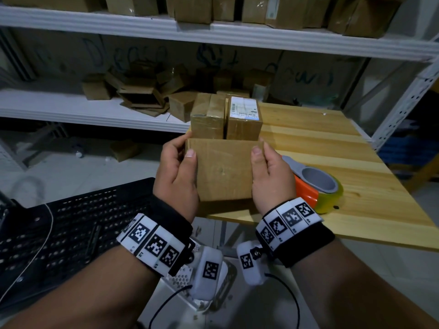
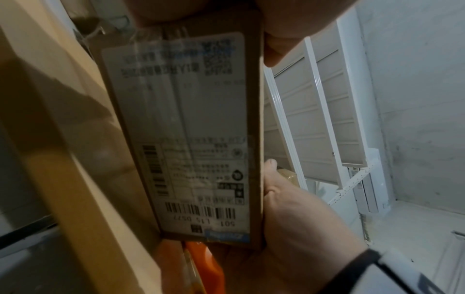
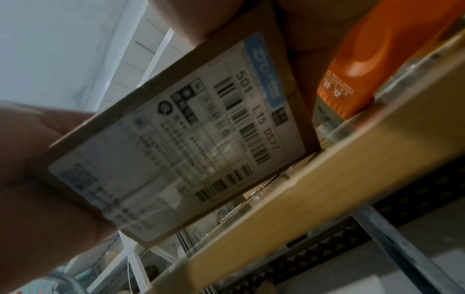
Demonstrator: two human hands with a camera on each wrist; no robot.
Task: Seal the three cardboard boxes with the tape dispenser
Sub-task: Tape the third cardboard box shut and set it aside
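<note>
Room: white metal shelving [image 1: 213, 36] is standing behind the work spot, loaded with brown boxes; a black perforated crate [image 1: 71, 224] is sitting low on the left.
Surface: a pale wooden table [image 1: 356, 186] is carrying the work; the grain is looking smooth, so boxes will probably be sliding easily on it.
Stacked boxes: two boxes [image 1: 226, 116] are standing side by side on the table just behind the held one, touching or nearly so; the right one is showing a shipping label on top.
Held box: a small cardboard box [image 1: 224, 170] is hanging above the near table edge, plain face up; the wrist views are showing a shipping label [image 3: 176, 139] on its underside.
Handling: it is looking light and stiff with crushable corners; holding by opposite side walls seems best.
Tape dispenser: the orange and grey tape dispenser [image 1: 316, 186] is lying on the table just right of the box, untouched.
Left hand: the left hand [image 1: 178, 176] is gripping the box's left side, thumb on top.
Right hand: the right hand [image 1: 270, 179] is gripping the right side likewise.
</note>
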